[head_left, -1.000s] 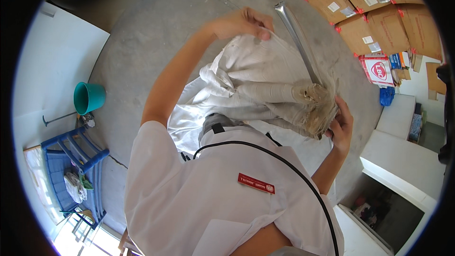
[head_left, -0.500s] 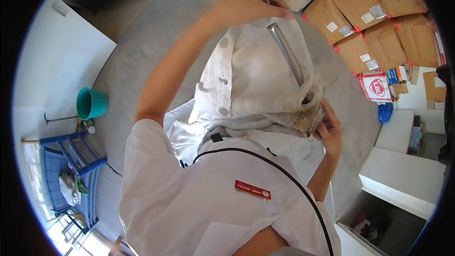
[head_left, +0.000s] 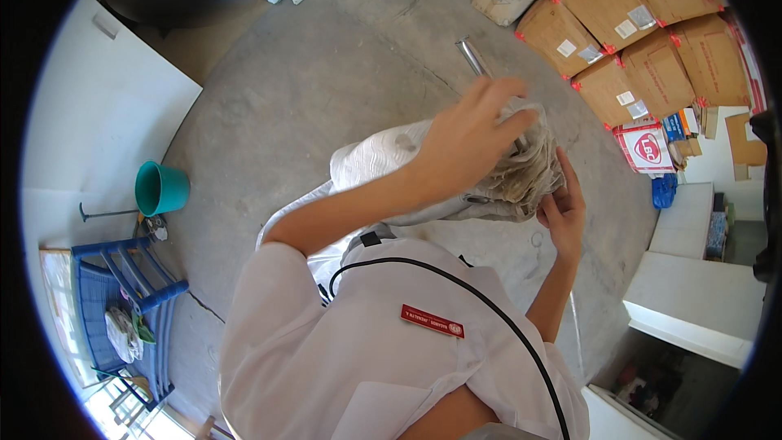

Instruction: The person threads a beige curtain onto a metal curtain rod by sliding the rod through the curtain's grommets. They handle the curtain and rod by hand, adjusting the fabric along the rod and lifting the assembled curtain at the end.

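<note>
Lowered since half a second ago, the left hand (head_left: 468, 134) is now brought from the top of the frame to the middle, and the pale cloth (head_left: 376, 151), then lifted as a tall flap, is let down into a low bundle. Two hands and one cloth are seen at the centre of the frame. By the right hand (head_left: 566, 208), right of centre, the cloth is held at its frayed end (head_left: 521, 183), with fingers and thumb closed about the edge. Above that end the left hand is held with fingers and thumb apart; whether cloth is gripped there cannot be told. One metal tube (head_left: 469, 57) is partly hidden behind the left hand, its tip left showing at upper centre.

At least six brown boxes (head_left: 615, 85) are stacked at upper right. Three white labels (head_left: 626, 28) and three grey labels (head_left: 643, 16) are counted on them, in pairs, with red printing also seen. Below, one carton (head_left: 645, 147) is marked with a red emblem and white lettering, and one blue bag (head_left: 664, 191) is set just beneath it. One red name tag (head_left: 432, 321), with white lettering turned upside down, is worn on the white shirt (head_left: 326, 358) at lower centre. One teal bucket (head_left: 162, 188) and one blue chair (head_left: 130, 273) are placed at left.
</note>
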